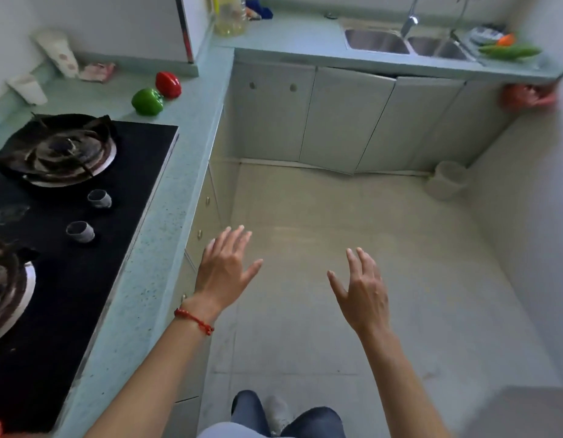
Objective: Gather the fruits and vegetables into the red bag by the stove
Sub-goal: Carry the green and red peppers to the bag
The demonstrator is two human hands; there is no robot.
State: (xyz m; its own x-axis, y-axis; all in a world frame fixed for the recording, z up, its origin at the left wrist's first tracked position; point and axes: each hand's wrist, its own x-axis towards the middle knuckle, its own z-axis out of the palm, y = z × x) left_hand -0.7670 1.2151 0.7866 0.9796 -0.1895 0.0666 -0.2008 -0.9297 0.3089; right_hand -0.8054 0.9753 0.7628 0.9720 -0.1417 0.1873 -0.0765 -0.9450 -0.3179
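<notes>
Two bell peppers far left on the counter beyond the stove [68, 216]: one green pepper [147, 101], one red pepper [168, 84], touching. Far right beside the sink [400, 42], long green vegetables [510, 52] lying left-right, one orange piece [505, 39] behind. Left hand [224, 270] and right hand [362, 295] spread wide, empty. No legible writing.
</notes>
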